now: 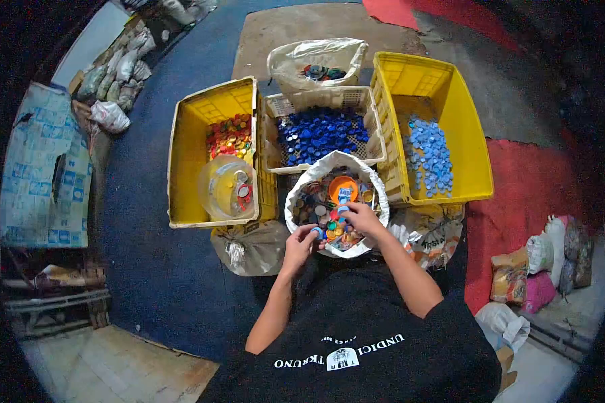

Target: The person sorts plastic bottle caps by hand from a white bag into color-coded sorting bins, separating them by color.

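Note:
A white sack (293,213) with a rolled rim stands in front of me, full of mixed bottle caps (335,232). Over its near left side, my left hand (300,248) has its fingers closed on a blue bottle cap (317,232). My right hand (364,220) reaches in from the right, pinching a light blue bottle cap (343,209). A large orange lid (339,183) lies among the caps just beyond the right fingertips, with a light blue piece on it.
Behind the sack, a white crate (270,144) holds dark blue caps. A yellow crate (188,117) at left contains red and yellow caps and a clear round tub (215,191); another yellow crate (467,134) at right holds light blue caps. A further sack (289,60) stands at the back.

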The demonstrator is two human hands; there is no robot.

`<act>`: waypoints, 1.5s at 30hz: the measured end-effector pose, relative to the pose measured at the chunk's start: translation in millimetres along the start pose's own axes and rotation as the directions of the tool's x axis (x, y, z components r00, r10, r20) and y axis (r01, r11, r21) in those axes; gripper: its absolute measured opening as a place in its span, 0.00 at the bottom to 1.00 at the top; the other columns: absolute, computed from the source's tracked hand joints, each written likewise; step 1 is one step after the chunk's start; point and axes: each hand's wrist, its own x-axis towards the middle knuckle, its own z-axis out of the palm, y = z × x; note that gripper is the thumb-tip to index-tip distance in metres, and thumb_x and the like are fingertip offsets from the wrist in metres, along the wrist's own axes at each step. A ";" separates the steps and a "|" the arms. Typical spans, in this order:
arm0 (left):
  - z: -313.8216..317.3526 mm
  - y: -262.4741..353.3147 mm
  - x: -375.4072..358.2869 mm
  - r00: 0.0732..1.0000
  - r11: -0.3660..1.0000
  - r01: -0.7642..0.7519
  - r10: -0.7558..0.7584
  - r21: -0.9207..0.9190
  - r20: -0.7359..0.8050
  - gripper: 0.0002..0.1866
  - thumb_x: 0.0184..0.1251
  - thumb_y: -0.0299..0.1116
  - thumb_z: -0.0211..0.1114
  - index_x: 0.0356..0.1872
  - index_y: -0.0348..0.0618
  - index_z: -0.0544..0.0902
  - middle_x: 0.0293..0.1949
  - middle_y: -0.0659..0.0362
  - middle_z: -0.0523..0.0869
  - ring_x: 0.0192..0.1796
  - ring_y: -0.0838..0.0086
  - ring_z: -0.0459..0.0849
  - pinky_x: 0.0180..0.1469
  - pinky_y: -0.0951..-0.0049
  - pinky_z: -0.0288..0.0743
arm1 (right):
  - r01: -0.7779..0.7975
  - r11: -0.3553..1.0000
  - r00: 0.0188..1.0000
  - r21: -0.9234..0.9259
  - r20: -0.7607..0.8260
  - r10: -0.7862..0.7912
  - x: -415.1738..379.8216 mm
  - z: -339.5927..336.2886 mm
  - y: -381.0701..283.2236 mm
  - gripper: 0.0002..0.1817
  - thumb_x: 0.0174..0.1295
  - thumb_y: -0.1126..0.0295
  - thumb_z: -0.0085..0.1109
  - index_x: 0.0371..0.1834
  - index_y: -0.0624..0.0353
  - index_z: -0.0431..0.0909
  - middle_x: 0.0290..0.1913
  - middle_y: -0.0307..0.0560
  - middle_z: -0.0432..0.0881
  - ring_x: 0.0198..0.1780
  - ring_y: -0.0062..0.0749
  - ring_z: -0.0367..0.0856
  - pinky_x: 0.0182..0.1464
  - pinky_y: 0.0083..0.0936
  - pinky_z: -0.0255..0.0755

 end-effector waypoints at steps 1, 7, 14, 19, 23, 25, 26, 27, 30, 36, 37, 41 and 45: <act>4.3 -1.2 5.4 1.000 1.000 0.004 -0.005 0.010 0.019 0.15 0.70 0.27 0.58 0.54 0.30 0.74 0.43 0.51 0.81 0.39 0.69 0.84 0.42 0.70 0.84 | -0.248 0.823 0.969 0.511 0.122 0.217 -10.7 -7.7 -7.3 0.13 0.62 0.74 0.53 0.49 0.59 0.79 0.39 0.47 0.83 0.40 0.37 0.83 0.41 0.30 0.77; 61.8 14.6 35.2 0.947 0.940 0.258 -0.200 -0.223 0.252 0.17 0.72 0.33 0.55 0.56 0.34 0.73 0.46 0.53 0.79 0.47 0.68 0.82 0.52 0.70 0.80 | -0.206 0.304 0.977 0.930 0.211 0.018 -70.6 -46.2 -4.0 0.22 0.61 0.74 0.46 0.59 0.65 0.68 0.55 0.57 0.76 0.57 0.44 0.76 0.61 0.42 0.70; 136.6 20.6 61.4 0.810 0.915 0.384 -0.399 0.126 0.429 0.28 0.72 0.51 0.52 0.59 0.36 0.71 0.52 0.53 0.79 0.57 0.67 0.77 0.64 0.67 0.69 | 0.024 0.139 0.992 0.990 -0.042 0.123 -107.1 -78.9 24.4 0.17 0.67 0.61 0.50 0.50 0.62 0.73 0.51 0.51 0.78 0.55 0.39 0.76 0.61 0.41 0.69; 221.2 55.4 88.7 0.769 0.978 0.209 -0.154 -0.017 0.620 0.31 0.70 0.56 0.52 0.61 0.41 0.69 0.55 0.52 0.75 0.60 0.62 0.73 0.66 0.63 0.64 | 0.395 0.033 0.901 0.918 -0.380 -0.209 -119.6 -138.7 -32.3 0.31 0.67 0.50 0.50 0.64 0.63 0.63 0.65 0.55 0.67 0.66 0.44 0.65 0.68 0.40 0.60; 231.5 70.2 103.5 0.857 0.992 0.039 0.031 -0.124 0.514 0.31 0.70 0.57 0.51 0.62 0.41 0.69 0.57 0.52 0.73 0.60 0.62 0.73 0.64 0.64 0.66 | 0.489 0.147 0.848 0.860 -0.508 0.152 -104.4 -155.6 -25.3 0.39 0.66 0.48 0.51 0.73 0.60 0.51 0.75 0.58 0.46 0.75 0.47 0.49 0.70 0.44 0.56; 204.7 63.1 104.3 0.932 0.999 0.013 -0.023 0.030 0.362 0.30 0.71 0.55 0.52 0.63 0.42 0.68 0.59 0.52 0.73 0.60 0.64 0.73 0.62 0.64 0.67 | 0.401 0.303 0.892 0.864 -0.444 0.084 -104.7 -145.0 -10.6 0.43 0.66 0.47 0.51 0.76 0.57 0.43 0.77 0.58 0.35 0.77 0.48 0.40 0.71 0.47 0.54; 185.2 57.1 98.9 0.903 0.999 -0.018 -0.005 0.050 0.430 0.30 0.70 0.54 0.53 0.63 0.42 0.69 0.60 0.54 0.74 0.60 0.66 0.73 0.59 0.63 0.68 | 0.327 0.338 0.912 0.883 -0.388 0.131 -106.6 -137.0 -4.0 0.41 0.67 0.48 0.50 0.76 0.56 0.44 0.77 0.59 0.40 0.77 0.48 0.44 0.70 0.46 0.57; 164.6 46.6 97.0 0.942 0.995 -0.048 0.015 0.092 0.336 0.26 0.72 0.49 0.53 0.62 0.41 0.71 0.52 0.59 0.79 0.52 0.72 0.77 0.51 0.67 0.72 | 0.289 0.341 0.923 0.894 -0.355 0.147 -108.5 -127.3 2.7 0.41 0.67 0.48 0.50 0.76 0.56 0.44 0.77 0.59 0.40 0.77 0.48 0.44 0.70 0.46 0.57; 95.9 16.9 92.6 0.965 0.960 -0.126 0.061 0.249 0.254 0.20 0.69 0.41 0.59 0.55 0.38 0.79 0.46 0.55 0.84 0.45 0.70 0.83 0.46 0.72 0.76 | 0.192 0.395 0.953 0.898 -0.267 0.144 -100.8 -93.5 27.0 0.36 0.69 0.51 0.48 0.75 0.56 0.49 0.74 0.57 0.50 0.73 0.48 0.55 0.66 0.43 0.63; 29.4 10.9 30.9 0.922 -0.005 -0.383 -0.068 0.924 0.382 0.32 0.59 0.63 0.61 0.59 0.56 0.77 0.47 0.51 0.85 0.52 0.59 0.83 0.59 0.49 0.66 | 0.011 0.933 0.989 0.361 -0.139 0.042 -64.2 -64.2 8.8 0.23 0.64 0.60 0.59 0.58 0.61 0.73 0.53 0.49 0.79 0.53 0.35 0.78 0.54 0.33 0.72; 26.4 11.7 20.3 0.914 -0.212 -0.394 -0.190 0.894 0.357 0.34 0.57 0.67 0.59 0.60 0.59 0.77 0.47 0.53 0.85 0.55 0.60 0.82 0.64 0.43 0.59 | 0.008 0.935 0.991 0.354 -0.125 0.039 -58.1 -59.8 -1.2 0.23 0.64 0.60 0.59 0.58 0.61 0.73 0.53 0.49 0.79 0.53 0.35 0.78 0.54 0.33 0.72; -1.0 -5.4 -10.1 0.904 -0.314 -0.419 -0.054 0.852 0.425 0.16 0.66 0.44 0.54 0.52 0.69 0.83 0.45 0.61 0.86 0.58 0.67 0.78 0.72 0.44 0.47 | 0.315 0.938 0.928 -0.143 -0.158 -0.336 -16.6 -20.6 -31.2 0.14 0.61 0.64 0.57 0.44 0.62 0.79 0.40 0.50 0.84 0.43 0.36 0.83 0.48 0.32 0.75; -13.6 -22.4 -21.4 0.907 -0.355 -0.388 0.013 0.850 0.420 0.17 0.65 0.32 0.51 0.44 0.66 0.87 0.41 0.65 0.86 0.55 0.72 0.80 0.72 0.49 0.48 | 0.322 0.840 0.926 -0.437 -0.040 -0.376 29.8 18.0 -26.1 0.11 0.56 0.70 0.55 0.40 0.62 0.81 0.39 0.55 0.84 0.41 0.45 0.84 0.48 0.36 0.76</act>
